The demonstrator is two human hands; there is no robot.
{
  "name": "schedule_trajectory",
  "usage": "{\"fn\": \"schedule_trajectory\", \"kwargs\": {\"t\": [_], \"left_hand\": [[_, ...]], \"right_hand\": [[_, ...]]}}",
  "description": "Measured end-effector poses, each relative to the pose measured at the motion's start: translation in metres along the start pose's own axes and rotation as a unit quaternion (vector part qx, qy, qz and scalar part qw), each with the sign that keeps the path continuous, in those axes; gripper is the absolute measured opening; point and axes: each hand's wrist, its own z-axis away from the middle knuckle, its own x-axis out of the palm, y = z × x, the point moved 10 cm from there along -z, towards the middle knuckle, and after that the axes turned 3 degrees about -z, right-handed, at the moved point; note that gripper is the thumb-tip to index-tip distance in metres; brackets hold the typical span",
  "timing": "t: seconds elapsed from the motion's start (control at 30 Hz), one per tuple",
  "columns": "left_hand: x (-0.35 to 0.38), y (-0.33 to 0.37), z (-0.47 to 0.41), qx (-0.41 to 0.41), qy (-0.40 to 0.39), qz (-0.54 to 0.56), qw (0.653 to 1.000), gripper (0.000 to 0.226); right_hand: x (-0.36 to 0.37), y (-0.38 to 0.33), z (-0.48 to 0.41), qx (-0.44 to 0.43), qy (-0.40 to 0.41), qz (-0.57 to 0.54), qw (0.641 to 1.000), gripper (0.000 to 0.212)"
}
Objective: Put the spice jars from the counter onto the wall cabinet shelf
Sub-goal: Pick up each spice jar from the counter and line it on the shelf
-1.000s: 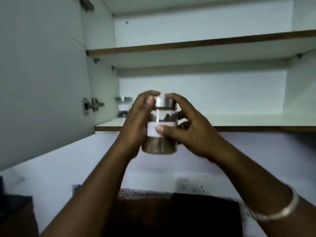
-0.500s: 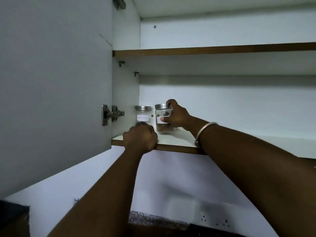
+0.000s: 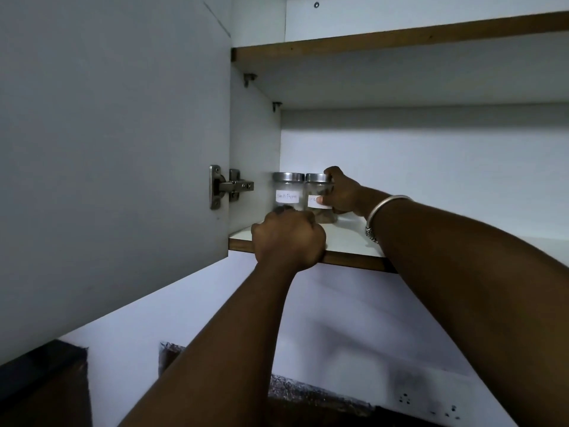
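Holding the second spice jar (image 3: 318,197) from its right side, the right hand (image 3: 341,194) has its thumb on the white paper label and a finger curled over the edge of the lid. The hand is pinching this jar, which stands upright on the lower shelf (image 3: 348,241). Just left of it, touching or nearly touching, stands the first spice jar (image 3: 287,192), close to the cabinet's left wall. In front of the first jar, the left hand (image 3: 288,238) is curled shut over the front edge of the shelf, gripping the board and hiding the bottom of that jar.

Both jars are round and made of clear glass, with shiny silver metal lids. Each has a small white label with handwriting on it. The second jar has something brown inside near the bottom. A thin silver bracelet (image 3: 386,203) goes around the right wrist.

The lower shelf is smooth and white on top, with a brown wood edge along the front. Above the jars is an upper shelf (image 3: 400,37) with the same brown edge. Left of the jars, a metal hinge (image 3: 229,186) joins the open grey cabinet door (image 3: 107,149) to the cabinet. Below the lower shelf is a plain white wall (image 3: 354,318), and dark table parts show at the very bottom.
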Motion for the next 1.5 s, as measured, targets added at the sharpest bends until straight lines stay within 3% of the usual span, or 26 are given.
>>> {"fn": "schedule_trajectory", "kwargs": {"t": [0.07,0.13,0.23,0.3,0.4,0.53,0.63,0.73,0.8,0.87,0.97,1.07,1.2,1.37,1.43,1.5], "left_hand": [[-0.001,0.001,0.001,0.005,0.005,-0.002,1.0,0.034],[-0.003,0.002,0.001,0.009,0.01,0.002,1.0,0.033],[-0.005,0.001,0.001,0.009,0.017,0.001,1.0,0.036],[-0.007,0.002,0.004,0.009,0.027,0.006,1.0,0.041],[-0.009,0.003,0.005,0.004,0.028,0.014,1.0,0.037],[-0.013,0.001,0.011,-0.005,-0.001,0.018,1.0,0.032],[-0.033,0.023,0.03,0.035,0.021,0.057,0.998,0.027],[-0.053,0.064,0.077,0.095,0.101,0.221,0.965,0.021],[-0.031,0.075,0.126,0.068,0.112,0.293,0.947,0.013],[0.012,0.072,0.18,-0.002,0.065,0.341,0.938,0.015],[0.069,0.059,0.276,-0.039,-0.008,0.357,0.933,0.013],[0.123,0.051,0.385,-0.006,-0.122,0.322,0.939,0.006],[0.181,0.048,0.529,0.006,-0.293,0.31,0.904,0.02],[0.209,0.045,0.628,-0.076,-0.366,0.332,0.866,0.031],[0.215,0.04,0.642,-0.093,-0.377,0.325,0.862,0.038],[0.218,0.035,0.649,-0.089,-0.393,0.312,0.861,0.043]], "right_hand": [[0.002,-0.003,0.004,-0.002,-0.004,-0.002,1.0,0.071],[0.002,-0.004,0.013,0.017,0.004,0.012,1.0,0.094],[-0.001,0.007,0.036,0.131,-0.003,-0.032,0.991,0.124],[-0.009,0.012,0.056,0.171,-0.035,-0.043,0.984,0.111],[-0.027,0.016,0.096,0.184,-0.077,0.081,0.977,0.064],[-0.042,-0.001,0.156,0.174,-0.086,0.101,0.976,0.06],[-0.045,-0.049,0.209,0.077,-0.085,0.156,0.981,0.058],[-0.04,-0.089,0.271,-0.045,-0.027,0.197,0.979,0.051],[-0.028,-0.08,0.314,-0.066,0.025,0.175,0.982,0.044],[0.008,-0.059,0.361,-0.065,0.027,0.155,0.985,0.038],[0.071,-0.012,0.439,-0.022,-0.031,0.1,0.994,0.039],[0.125,0.046,0.532,0.024,-0.115,0.05,0.992,0.055],[0.19,0.115,0.655,0.088,-0.222,0.023,0.971,0.066],[0.25,0.174,0.748,0.073,-0.32,0.169,0.929,0.076],[0.264,0.186,0.759,0.069,-0.325,0.218,0.918,0.083],[0.269,0.19,0.758,0.066,-0.306,0.239,0.919,0.076]]}}
